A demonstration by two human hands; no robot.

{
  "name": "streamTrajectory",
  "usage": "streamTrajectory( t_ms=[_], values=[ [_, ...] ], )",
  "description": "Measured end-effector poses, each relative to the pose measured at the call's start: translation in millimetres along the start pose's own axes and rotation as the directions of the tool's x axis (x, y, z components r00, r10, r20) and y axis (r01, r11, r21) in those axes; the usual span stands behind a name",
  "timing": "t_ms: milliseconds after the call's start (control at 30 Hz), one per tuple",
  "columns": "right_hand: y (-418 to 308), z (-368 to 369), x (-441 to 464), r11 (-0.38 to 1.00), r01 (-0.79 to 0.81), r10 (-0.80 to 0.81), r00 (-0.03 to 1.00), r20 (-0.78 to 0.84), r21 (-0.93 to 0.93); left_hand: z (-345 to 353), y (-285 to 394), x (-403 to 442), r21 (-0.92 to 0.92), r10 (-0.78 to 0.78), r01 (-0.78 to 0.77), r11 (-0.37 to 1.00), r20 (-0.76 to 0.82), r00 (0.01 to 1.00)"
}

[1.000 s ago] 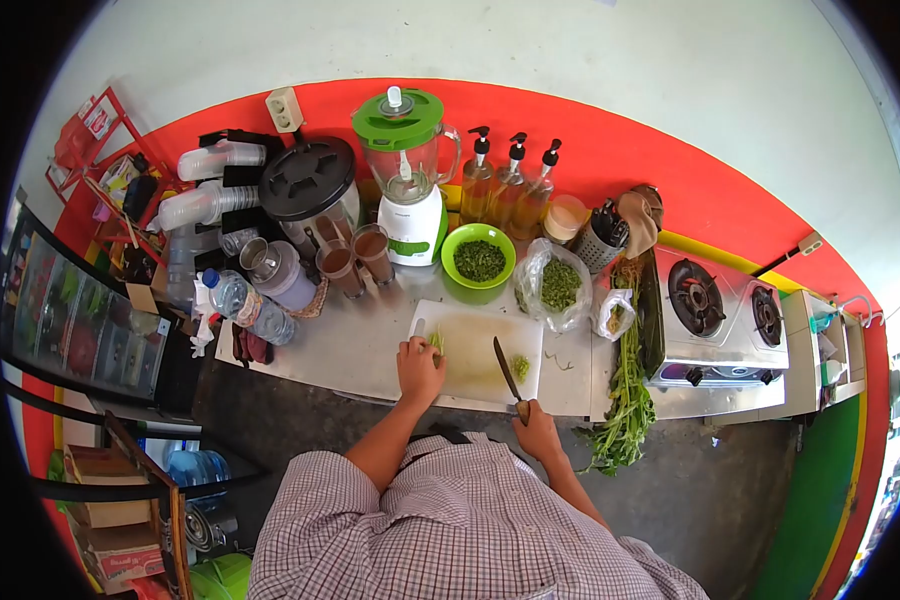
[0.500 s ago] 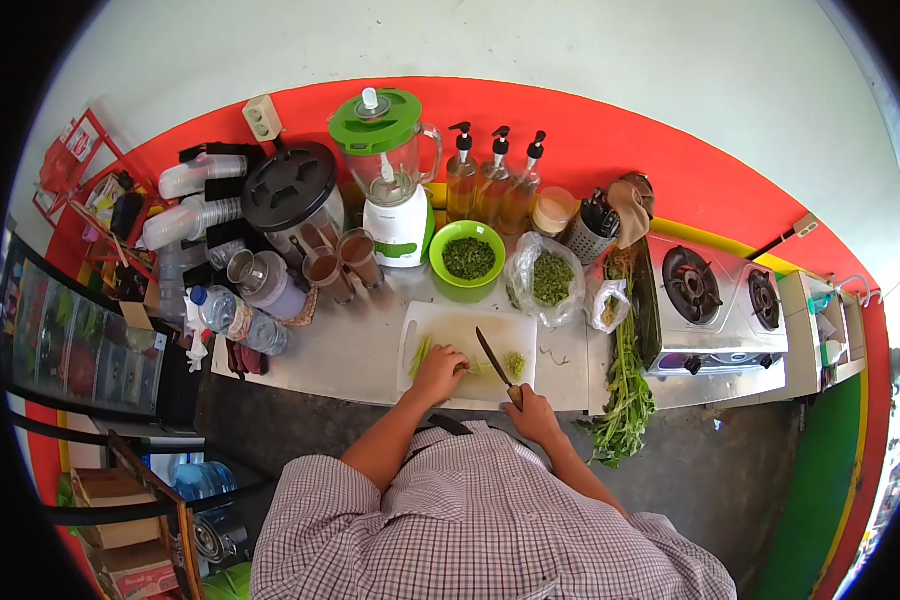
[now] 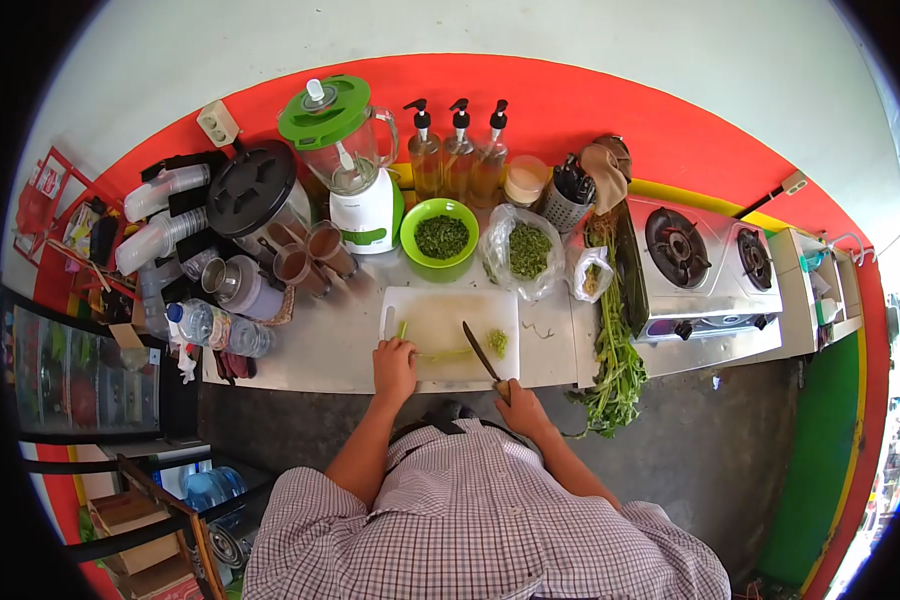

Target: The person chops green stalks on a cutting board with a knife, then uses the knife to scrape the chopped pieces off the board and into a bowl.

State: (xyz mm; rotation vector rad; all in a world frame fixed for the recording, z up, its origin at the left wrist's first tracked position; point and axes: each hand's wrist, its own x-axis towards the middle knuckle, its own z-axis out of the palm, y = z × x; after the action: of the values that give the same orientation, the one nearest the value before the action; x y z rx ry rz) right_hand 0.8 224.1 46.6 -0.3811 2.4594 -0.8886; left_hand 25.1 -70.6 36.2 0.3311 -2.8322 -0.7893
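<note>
My left hand (image 3: 395, 368) is at the left front of the white cutting board (image 3: 425, 306), its fingers curled down over thin green stalks. One stalk (image 3: 403, 328) sticks out beyond the fingertips, and another pale stalk (image 3: 446, 354) lies to the right of the hand. Just past the board's front edge, my right hand (image 3: 522, 408) is closed round the handle of a knife (image 3: 480, 350). The dark blade slants up and left over the board, apart from the left hand. A small heap of chopped green pieces (image 3: 497, 343) sits right of the blade.
Behind the board stand a green bowl (image 3: 438, 265) of chopped greens, a plastic bag (image 3: 528, 250) of chopped greens and a blender (image 3: 362, 215). A leafy bunch (image 3: 618, 375) overhangs the counter's edge beside the gas stove (image 3: 700, 300). Cups (image 3: 292, 266) and a water bottle (image 3: 220, 330) are left.
My left hand has moved left across the board, from the middle to over the stalks at the left. The right hand keeps the knife in much the same place. The view has shifted slightly.
</note>
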Motion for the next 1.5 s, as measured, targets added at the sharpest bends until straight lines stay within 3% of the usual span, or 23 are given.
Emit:
streamTrajectory(
  t_ms=[67,167,233,367,733,933,1033,1200,1500],
  values=[
    [2.2,1.9,-2.5,1.0,0.017,-0.017,1.0,-0.001,0.005,-0.3,2.2,-1.4,0.045,0.001,0.0,0.999,-0.017,1.0],
    [-3.1,-1.4,-9.8,0.999,0.048,-0.047,0.998,-0.035,0.015,8.4,17.7,-2.1,-0.051,0.067,-0.07,0.996,-0.057,0.996],
    [-6.8,-1.7,-10.6,0.998,0.063,-0.061,0.996,-0.065,0.019,15.7,29.9,-0.1,-0.154,0.199,-0.203,0.967,-0.041,0.979],
    [-20.2,1.2,-8.5,0.997,-0.013,0.005,0.993,-0.119,-0.071,29.5,34.7,4.3,-0.159,0.323,-0.315,0.936,0.025,0.946],
    [-60.4,24.6,-2.2,0.96,-0.169,0.162,0.986,-0.048,-0.224,24.3,-5.6,6.9,0.012,0.534,-0.538,0.843,0.097,0.84],
    [-65.7,32.7,16.1,0.935,-0.272,0.277,0.961,-0.01,-0.229,15.1,1.4,6.8,0.023,0.47,-0.479,0.877,0.154,0.869],
    [-71.7,23.7,24.0,0.926,-0.269,0.264,0.963,-0.054,-0.266,17.1,-0.3,7.3,0.027,0.468,-0.478,0.878,0.162,0.869],
    [-91.0,26.7,-2.5,0.915,-0.283,0.311,0.949,0.054,-0.287,17.2,-0.5,8.1,0.029,0.454,-0.467,0.884,0.181,0.872],
    [-90.2,20.2,26.2,0.909,-0.27,0.288,0.957,0.012,-0.318,20.5,-3.1,7.8,-0.018,0.463,-0.465,0.885,0.143,0.875]
  ],
)
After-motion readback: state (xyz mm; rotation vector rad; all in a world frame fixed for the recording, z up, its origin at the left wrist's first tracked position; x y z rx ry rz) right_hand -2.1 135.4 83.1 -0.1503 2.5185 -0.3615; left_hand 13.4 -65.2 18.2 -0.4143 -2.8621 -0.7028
